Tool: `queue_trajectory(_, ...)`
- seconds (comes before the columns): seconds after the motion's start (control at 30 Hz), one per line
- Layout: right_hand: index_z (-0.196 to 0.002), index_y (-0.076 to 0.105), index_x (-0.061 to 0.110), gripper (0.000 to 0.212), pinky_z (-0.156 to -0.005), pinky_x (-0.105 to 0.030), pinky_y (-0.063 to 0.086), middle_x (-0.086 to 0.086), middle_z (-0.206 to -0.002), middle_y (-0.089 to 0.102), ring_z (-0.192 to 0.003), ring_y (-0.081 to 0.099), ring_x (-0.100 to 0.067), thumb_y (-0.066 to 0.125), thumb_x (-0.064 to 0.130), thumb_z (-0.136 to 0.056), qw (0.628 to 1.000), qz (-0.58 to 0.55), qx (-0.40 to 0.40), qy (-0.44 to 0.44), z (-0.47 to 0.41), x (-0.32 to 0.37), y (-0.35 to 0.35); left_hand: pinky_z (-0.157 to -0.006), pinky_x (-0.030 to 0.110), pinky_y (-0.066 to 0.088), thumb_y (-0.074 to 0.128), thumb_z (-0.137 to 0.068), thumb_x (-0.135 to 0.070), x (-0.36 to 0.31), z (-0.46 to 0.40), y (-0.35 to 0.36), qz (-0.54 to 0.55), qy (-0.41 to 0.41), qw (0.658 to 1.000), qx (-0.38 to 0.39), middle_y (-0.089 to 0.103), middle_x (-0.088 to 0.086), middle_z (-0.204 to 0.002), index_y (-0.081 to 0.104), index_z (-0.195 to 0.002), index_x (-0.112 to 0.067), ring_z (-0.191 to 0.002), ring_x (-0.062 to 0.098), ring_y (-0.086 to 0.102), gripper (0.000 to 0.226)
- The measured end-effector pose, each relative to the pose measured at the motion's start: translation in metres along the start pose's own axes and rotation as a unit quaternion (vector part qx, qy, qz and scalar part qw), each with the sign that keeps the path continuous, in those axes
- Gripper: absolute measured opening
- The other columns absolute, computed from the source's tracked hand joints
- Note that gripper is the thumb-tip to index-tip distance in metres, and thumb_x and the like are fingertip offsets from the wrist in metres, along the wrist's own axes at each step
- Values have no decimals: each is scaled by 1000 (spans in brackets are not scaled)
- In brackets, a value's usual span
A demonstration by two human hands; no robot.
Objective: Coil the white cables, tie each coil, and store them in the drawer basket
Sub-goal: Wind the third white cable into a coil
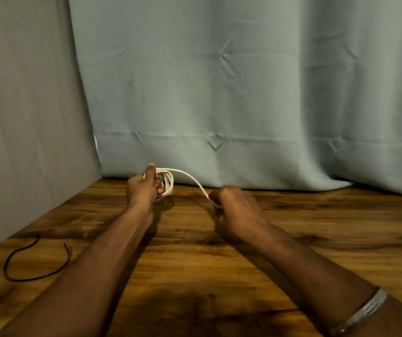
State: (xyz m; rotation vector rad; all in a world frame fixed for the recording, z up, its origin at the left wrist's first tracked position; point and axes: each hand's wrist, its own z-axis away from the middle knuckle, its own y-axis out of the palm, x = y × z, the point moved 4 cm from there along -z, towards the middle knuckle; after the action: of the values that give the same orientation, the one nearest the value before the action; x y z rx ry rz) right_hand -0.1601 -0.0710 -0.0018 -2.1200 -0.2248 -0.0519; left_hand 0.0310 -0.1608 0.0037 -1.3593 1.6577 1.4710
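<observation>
Gripping a coil of white cable [167, 182] far on the wooden table [243, 259], the left hand [141, 189] curls round its loops; the right hand [231, 209] pinches the loose strand just beside. Near the table's left edge lies a black cord [22, 263], well apart. Curtains [243, 93] close the far side.

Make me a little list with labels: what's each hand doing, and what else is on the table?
left hand: holds the white cable coil
right hand: pinches the cable's loose end
loose strand: arcs between the hands
black cord: lies curved at the left on the wooden table
bracelet: on the right wrist
drawer basket: not in view
</observation>
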Motion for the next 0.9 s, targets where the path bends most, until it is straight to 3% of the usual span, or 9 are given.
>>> queue_trajectory(0.13,-84,67,19,16,-67,-36,61,0,-82,71,-75,71,-20,77,20,-72,991,-81,94,39,-1,2,15,-36,16,30,48,-106,-26,3,4,11,-56,49,995,66,42,-7,-37,49,-64,-10,-30,3,37,45)
queue_trajectory(0.27,-71,74,12,11,-60,-33,54,-2,-71,74,-61,64,-9,84,12,-70,961,-227,153,42,4,7,14,-43,20,37,49,-105,-30,6,10,21,-116,101,978,142,47,-6,-43,54,-68,-8,-37,7,42,43)
queue_trajectory(0.37,-74,78,6,5,-60,-29,49,-6,-72,76,-61,62,-8,83,6,-74,931,-311,193,7,10,15,11,-51,24,43,52,-103,-32,7,20,27,-181,159,948,207,55,2,-47,56,-61,-9,-43,12,50,49)
queue_trajectory(0.43,-70,77,10,10,-59,-26,45,3,-64,71,-58,58,-4,83,6,-77,913,-341,224,-10,14,18,10,-56,26,44,55,-102,-34,7,31,32,-245,210,915,244,60,5,-49,58,-58,-5,-45,15,55,52)
queue_trajectory(0.57,-73,73,14,17,-56,-23,41,3,-58,63,-53,53,-2,76,14,-90,928,-253,252,-104,16,24,0,-59,32,47,59,-98,-42,8,43,35,-360,283,842,284,63,2,-53,59,-61,-14,-50,15,61,47)
queue_trajectory(0.67,-99,77,26,11,-64,-27,42,6,-89,73,-80,65,-12,68,27,-93,972,-39,130,-193,5,25,-6,-56,38,45,53,-95,-51,17,38,35,-418,302,799,308,60,-6,-54,55,-64,-15,-52,7,54,48)
queue_trajectory(0.73,-109,76,32,22,-73,-31,53,5,-107,77,-97,70,-18,64,33,-91,980,-51,44,-185,0,20,-11,-54,39,45,50,-99,-49,26,37,37,-348,234,846,331,57,-8,-59,56,-66,-13,-57,7,49,49)
queue_trajectory(0.8,-105,79,29,20,-76,-36,56,3,-102,79,-92,72,-16,66,27,-89,980,-136,-2,-147,-4,9,-13,-53,31,45,45,-105,-40,30,39,41,-229,104,910,331,62,3,-56,62,-63,-12,-50,13,54,54)
queue_trajectory(0.9,-100,82,22,14,-79,-35,58,3,-94,81,-86,73,-8,74,15,-91,973,-220,-51,-55,-7,-5,-14,-54,28,43,39,-107,-35,30,44,43,-166,21,930,328,58,12,-49,63,-55,-7,-42,20,53,65)
